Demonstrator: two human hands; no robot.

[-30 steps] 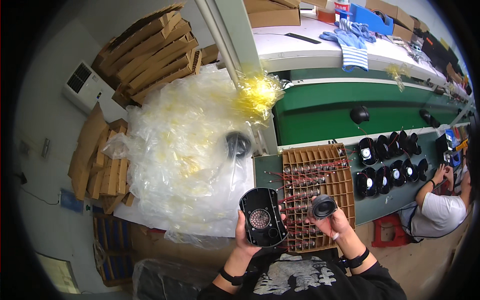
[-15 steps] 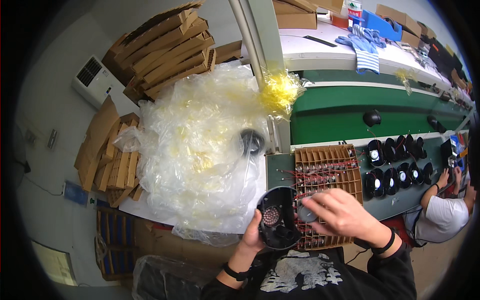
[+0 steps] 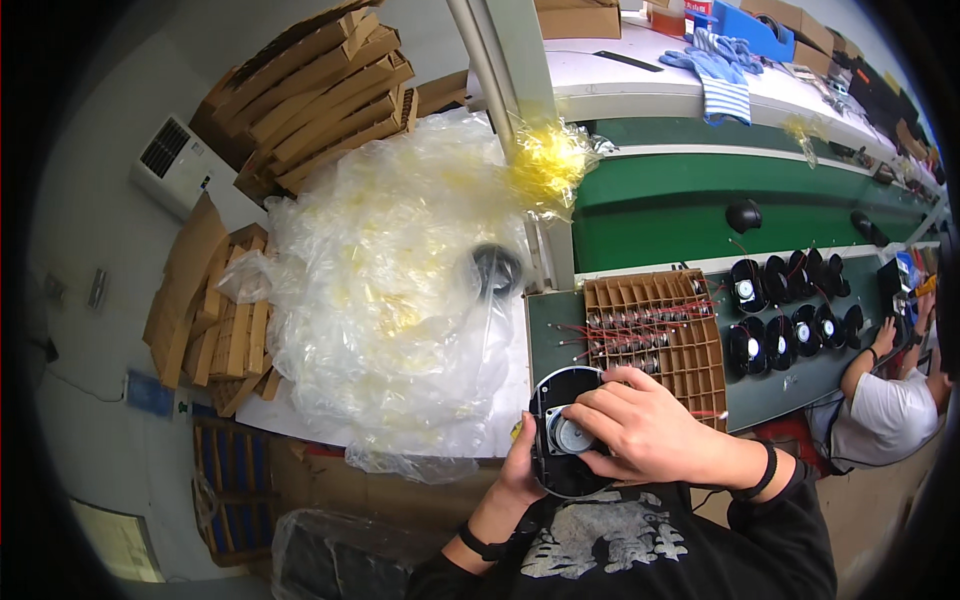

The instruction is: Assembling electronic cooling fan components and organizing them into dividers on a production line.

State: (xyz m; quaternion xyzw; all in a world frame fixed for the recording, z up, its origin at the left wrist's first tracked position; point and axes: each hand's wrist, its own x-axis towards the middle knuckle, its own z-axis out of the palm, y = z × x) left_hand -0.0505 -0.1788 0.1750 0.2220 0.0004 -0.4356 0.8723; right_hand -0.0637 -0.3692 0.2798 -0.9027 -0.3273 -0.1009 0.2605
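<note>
My left hand (image 3: 516,468) grips the side of a round black plastic housing (image 3: 568,383), tilted so its hollow inside faces up. Inside that housing sits a round grey speaker driver (image 3: 573,434). The fingers and thumb of my right hand (image 3: 645,428) are closed on the driver and partly cover it. Just beyond both hands lies a cardboard divider tray (image 3: 690,372), with rows of speaker drivers (image 3: 627,322) and red wires in some of its cells.
Rows of black housings with drivers (image 3: 748,347) stand on the green bench at right, where a co-worker (image 3: 890,410) sits. Crumpled clear plastic bags (image 3: 390,300) cover the white table at left, with a black round part (image 3: 497,268) among them. Behind are stacked cardboard dividers (image 3: 310,100).
My right hand has brought the driver left and down into the housing, which previously showed its perforated bottom. The view has shifted slightly.
</note>
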